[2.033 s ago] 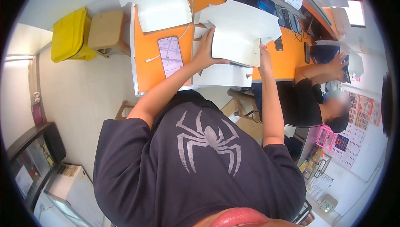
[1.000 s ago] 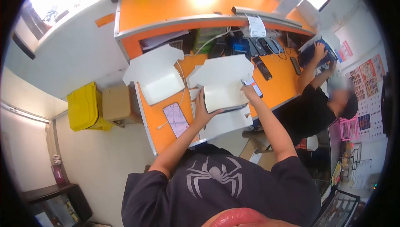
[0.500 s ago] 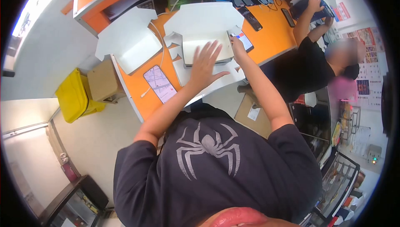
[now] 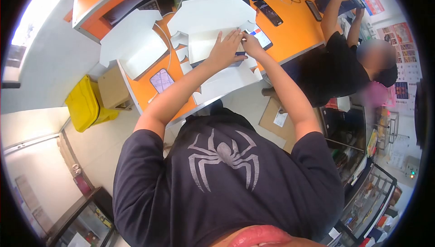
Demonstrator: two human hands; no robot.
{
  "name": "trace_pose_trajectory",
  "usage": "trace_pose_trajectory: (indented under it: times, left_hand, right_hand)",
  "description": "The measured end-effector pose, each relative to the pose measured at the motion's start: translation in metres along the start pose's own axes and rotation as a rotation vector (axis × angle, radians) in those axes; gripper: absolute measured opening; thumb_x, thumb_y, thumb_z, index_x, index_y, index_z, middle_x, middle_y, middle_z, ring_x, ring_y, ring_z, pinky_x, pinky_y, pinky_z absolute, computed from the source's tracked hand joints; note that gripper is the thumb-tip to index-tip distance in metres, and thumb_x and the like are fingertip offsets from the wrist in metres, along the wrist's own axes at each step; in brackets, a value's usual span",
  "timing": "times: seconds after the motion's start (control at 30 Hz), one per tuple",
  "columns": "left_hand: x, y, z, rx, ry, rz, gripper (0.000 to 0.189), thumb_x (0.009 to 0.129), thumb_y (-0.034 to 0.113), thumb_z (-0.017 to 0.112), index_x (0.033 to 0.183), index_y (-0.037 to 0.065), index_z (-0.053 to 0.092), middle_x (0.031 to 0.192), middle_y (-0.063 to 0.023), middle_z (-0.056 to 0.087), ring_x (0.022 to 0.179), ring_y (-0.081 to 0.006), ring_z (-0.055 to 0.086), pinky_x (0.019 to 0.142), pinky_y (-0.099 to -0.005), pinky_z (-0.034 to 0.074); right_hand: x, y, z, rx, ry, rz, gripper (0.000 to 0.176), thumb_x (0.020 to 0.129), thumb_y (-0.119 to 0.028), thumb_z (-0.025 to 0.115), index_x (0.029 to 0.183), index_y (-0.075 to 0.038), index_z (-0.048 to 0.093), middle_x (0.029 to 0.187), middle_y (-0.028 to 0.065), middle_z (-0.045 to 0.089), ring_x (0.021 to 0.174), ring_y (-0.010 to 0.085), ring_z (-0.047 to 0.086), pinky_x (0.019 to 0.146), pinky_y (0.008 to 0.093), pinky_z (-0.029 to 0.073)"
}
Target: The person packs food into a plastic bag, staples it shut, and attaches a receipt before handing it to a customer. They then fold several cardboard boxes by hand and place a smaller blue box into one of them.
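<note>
An open white cardboard box [image 4: 208, 13] lies on the orange counter with its lid flap spread back. Inside it sits a smaller cream-coloured box [image 4: 203, 43] with a dark lower edge. My left hand [image 4: 225, 51] rests on the smaller box, fingers stretched out and lying flat. My right hand [image 4: 252, 45] is at the right corner, its fingers closed and almost touching my left fingertips. Whatever those fingers grip is too small to make out. Beside it lies a phone [image 4: 262, 37] with a lit screen, partly covered by the hand.
Another open white box [image 4: 144, 49] lies to the left, and a phone showing a map [image 4: 161, 80] is near the counter edge. Several phones [image 4: 268, 12] and cables are at the back. A co-worker [image 4: 349, 72] stands at right. A yellow bin [image 4: 88, 104] is on the floor.
My left hand has shifted up and right to meet my right hand, whose fingers have closed at the corner. The whole view has shifted slightly. My left forearm now covers part of the map phone.
</note>
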State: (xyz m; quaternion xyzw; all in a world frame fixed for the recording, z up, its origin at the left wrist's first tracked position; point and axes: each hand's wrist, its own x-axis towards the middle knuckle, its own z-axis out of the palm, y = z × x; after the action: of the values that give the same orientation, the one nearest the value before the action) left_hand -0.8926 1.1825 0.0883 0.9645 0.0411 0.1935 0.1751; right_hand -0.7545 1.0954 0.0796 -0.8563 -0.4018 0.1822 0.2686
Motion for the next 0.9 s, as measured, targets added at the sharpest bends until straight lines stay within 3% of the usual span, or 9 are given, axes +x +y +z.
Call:
trace_pose_trajectory:
  times: [0.1, 0.2, 0.3, 0.4, 0.5, 0.7, 0.9]
  left_hand:
    - [0.0, 0.003, -0.001, -0.024, -0.027, -0.029, 0.076, 0.076, 0.05, 0.061, 0.132, 0.006, 0.034, 0.144, -0.0118, 0.028, 0.132, -0.0252, 0.028, 0.104, -0.0559, 0.022]
    - [-0.002, 0.006, -0.004, -0.031, -0.042, -0.049, 0.078, 0.076, 0.05, 0.062, 0.133, 0.006, 0.032, 0.144, -0.011, 0.028, 0.132, -0.0249, 0.028, 0.104, -0.0568, 0.023]
    - [-0.003, 0.008, -0.008, -0.019, -0.067, -0.055, 0.08, 0.075, 0.05, 0.063, 0.134, 0.006, 0.029, 0.145, -0.0095, 0.026, 0.132, -0.0247, 0.028, 0.103, -0.0568, 0.025]
    - [-0.005, 0.008, -0.007, -0.026, -0.097, -0.041, 0.083, 0.075, 0.048, 0.064, 0.137, 0.009, 0.026, 0.147, -0.008, 0.023, 0.133, -0.0247, 0.027, 0.103, -0.0564, 0.025]
    - [-0.003, 0.006, -0.007, -0.052, -0.156, -0.032, 0.084, 0.076, 0.044, 0.065, 0.14, 0.013, 0.021, 0.148, -0.0065, 0.019, 0.133, -0.0247, 0.026, 0.105, -0.0555, 0.024]
    - [0.001, 0.008, -0.014, -0.069, -0.225, -0.04, 0.085, 0.075, 0.036, 0.068, 0.142, 0.017, 0.018, 0.149, -0.0036, 0.017, 0.134, -0.024, 0.025, 0.106, -0.0548, 0.022]
    - [0.0, 0.013, -0.017, -0.049, -0.25, -0.061, 0.086, 0.073, 0.036, 0.069, 0.141, 0.02, 0.019, 0.149, -0.001, 0.019, 0.134, -0.0227, 0.026, 0.107, -0.0569, 0.019]
  right_hand:
    - [-0.006, 0.003, -0.004, -0.055, -0.005, -0.134, 0.023, 0.085, -0.006, 0.046, 0.103, 0.004, 0.054, 0.084, 0.0245, 0.061, 0.078, 0.0357, 0.06, 0.07, 0.0369, 0.047]
    - [-0.023, -0.007, -0.012, -0.052, 0.033, -0.212, 0.015, 0.082, -0.009, 0.051, 0.09, 0.003, 0.055, 0.076, 0.0238, 0.06, 0.073, 0.0411, 0.059, 0.062, 0.0449, 0.045]
    - [-0.043, -0.009, -0.02, -0.008, 0.076, -0.348, 0.01, 0.081, -0.008, 0.053, 0.085, 0.001, 0.053, 0.076, 0.02, 0.06, 0.074, 0.0373, 0.059, 0.063, 0.0438, 0.045]
    - [-0.05, 0.016, -0.023, 0.002, -0.027, -0.525, 0.01, 0.079, -0.008, 0.055, 0.087, -0.002, 0.055, 0.086, 0.0157, 0.061, 0.077, 0.0337, 0.06, 0.065, 0.04, 0.047]
    - [-0.049, 0.035, -0.019, -0.051, 0.081, -0.806, 0.015, 0.077, -0.011, 0.06, 0.09, -0.003, 0.058, 0.097, 0.0129, 0.059, 0.084, 0.0295, 0.06, 0.069, 0.0347, 0.049]
    - [-0.053, 0.036, -0.025, 0.013, 0.032, -0.815, 0.021, 0.074, -0.022, 0.07, 0.082, -0.004, 0.063, 0.101, 0.0123, 0.059, 0.09, 0.0259, 0.061, 0.072, 0.0313, 0.05]
    - [-0.052, 0.042, -0.018, 0.055, -0.059, -0.817, 0.015, 0.075, -0.015, 0.069, 0.078, -0.003, 0.062, 0.094, 0.0106, 0.058, 0.089, 0.0244, 0.058, 0.075, 0.0299, 0.048]
